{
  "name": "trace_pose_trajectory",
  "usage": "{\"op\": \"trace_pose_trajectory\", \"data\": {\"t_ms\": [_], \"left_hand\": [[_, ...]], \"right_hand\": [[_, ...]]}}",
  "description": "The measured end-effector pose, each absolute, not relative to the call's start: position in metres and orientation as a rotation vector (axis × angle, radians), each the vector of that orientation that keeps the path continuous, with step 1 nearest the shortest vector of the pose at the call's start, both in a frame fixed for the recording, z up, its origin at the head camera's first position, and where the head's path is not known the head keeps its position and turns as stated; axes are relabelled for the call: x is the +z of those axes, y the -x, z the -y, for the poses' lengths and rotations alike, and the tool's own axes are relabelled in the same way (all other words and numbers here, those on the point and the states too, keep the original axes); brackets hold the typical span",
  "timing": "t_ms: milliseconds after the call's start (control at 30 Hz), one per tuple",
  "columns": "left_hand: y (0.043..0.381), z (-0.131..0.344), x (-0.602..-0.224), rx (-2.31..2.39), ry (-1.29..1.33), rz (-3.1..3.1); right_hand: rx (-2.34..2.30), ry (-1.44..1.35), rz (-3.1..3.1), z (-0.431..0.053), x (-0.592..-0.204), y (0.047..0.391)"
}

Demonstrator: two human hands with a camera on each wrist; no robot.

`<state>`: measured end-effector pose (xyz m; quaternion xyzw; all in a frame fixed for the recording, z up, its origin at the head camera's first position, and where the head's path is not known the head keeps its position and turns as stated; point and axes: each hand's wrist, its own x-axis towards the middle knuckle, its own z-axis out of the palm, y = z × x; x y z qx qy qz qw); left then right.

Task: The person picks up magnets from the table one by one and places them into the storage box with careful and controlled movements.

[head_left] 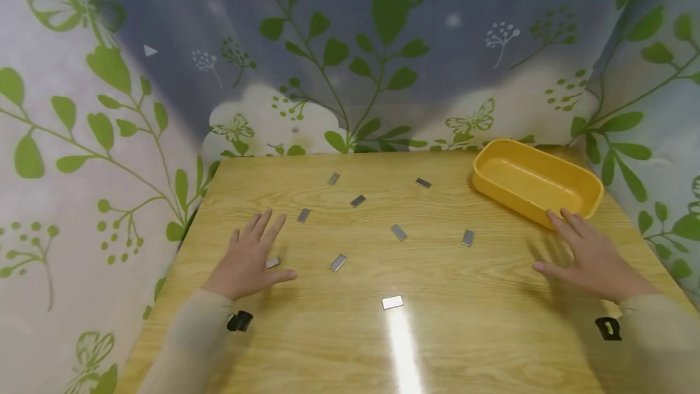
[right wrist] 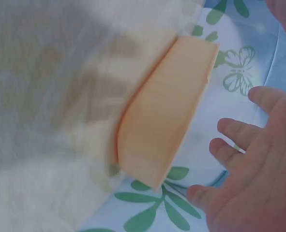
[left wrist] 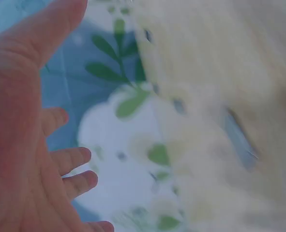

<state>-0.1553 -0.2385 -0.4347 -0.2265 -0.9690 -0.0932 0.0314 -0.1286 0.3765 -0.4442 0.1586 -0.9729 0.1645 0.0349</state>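
My left hand (head_left: 248, 260) is over the left side of the table with fingers spread and nothing held. It partly covers a small grey rectangular block (head_left: 273, 262). My right hand (head_left: 596, 257) spreads its fingers over the right side, its fingertips overlapping the near rim of a yellow tray (head_left: 508, 196) in the head view. Several more of these flat grey blocks lie scattered between the hands, among them one block (head_left: 338, 262) near the left thumb and another block (head_left: 468, 238) toward the right. A shiny block (head_left: 392, 302) lies closest to me. In the left wrist view a block (left wrist: 240, 140) appears blurred.
The wooden table (head_left: 465, 333) carries a bright streak of reflected light at its front. Patterned curtains (head_left: 350, 78) with green leaves and butterflies stand along its back and both sides. Black straps (head_left: 239, 321) are at the wrists.
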Motion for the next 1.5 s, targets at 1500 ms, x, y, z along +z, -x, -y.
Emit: {"op": "trace_pose_trajectory", "data": {"t_ms": [1500], "left_hand": [[0.194, -0.215, -0.434, 0.47, 1.45, 2.908]], "right_hand": [[0.354, -0.181, 3.354, -0.473, -0.427, 0.283]]}}
